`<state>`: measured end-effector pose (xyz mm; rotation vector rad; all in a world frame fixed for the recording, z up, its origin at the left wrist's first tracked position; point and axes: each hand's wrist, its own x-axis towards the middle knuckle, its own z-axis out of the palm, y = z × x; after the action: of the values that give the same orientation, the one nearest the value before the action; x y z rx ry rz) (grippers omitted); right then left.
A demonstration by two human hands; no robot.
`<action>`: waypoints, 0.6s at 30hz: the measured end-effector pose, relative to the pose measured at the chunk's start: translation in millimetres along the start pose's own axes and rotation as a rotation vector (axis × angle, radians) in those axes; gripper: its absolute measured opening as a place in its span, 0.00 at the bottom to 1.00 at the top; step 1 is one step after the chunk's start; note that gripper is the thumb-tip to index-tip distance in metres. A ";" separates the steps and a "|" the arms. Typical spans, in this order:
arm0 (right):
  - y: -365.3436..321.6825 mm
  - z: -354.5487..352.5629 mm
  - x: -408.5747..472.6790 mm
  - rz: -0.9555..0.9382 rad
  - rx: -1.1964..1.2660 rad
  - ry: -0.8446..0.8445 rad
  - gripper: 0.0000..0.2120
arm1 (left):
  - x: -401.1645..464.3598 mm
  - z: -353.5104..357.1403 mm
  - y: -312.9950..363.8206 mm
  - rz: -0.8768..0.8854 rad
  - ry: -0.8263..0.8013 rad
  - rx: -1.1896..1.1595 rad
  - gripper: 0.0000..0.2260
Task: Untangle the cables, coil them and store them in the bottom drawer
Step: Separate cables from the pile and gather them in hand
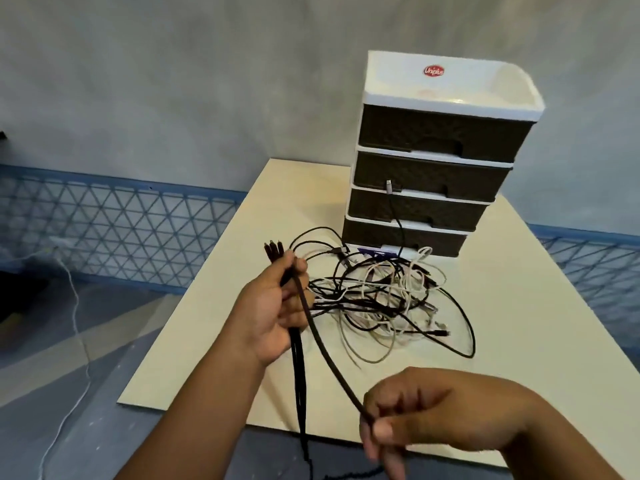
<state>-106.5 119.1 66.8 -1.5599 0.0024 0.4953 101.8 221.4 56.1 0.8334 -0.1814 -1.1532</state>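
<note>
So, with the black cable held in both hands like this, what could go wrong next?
1. The black cable may still run into the tangled pile; pulling could tighten knots or drag the pile along.
2. A grey cable end leans against the drawer unit; it may snag.
3. The strands below the left hand hang off the board and could catch.

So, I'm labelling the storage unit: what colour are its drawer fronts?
Dark brown with a woven texture, in white frames; the head view shows the drawer fronts clearly.

Red "Uniplus"-like oval logo, blurred, on drawer unit (433,98) top
</note>
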 end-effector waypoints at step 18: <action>-20.7 11.8 -29.2 -0.241 1.202 0.656 0.14 | -149.0 68.8 -126.8 -0.093 -0.467 0.832 0.16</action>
<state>-130.1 122.8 95.9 -0.4553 0.5161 -0.2394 -91.2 297.0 61.2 1.2851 -1.0703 -1.3589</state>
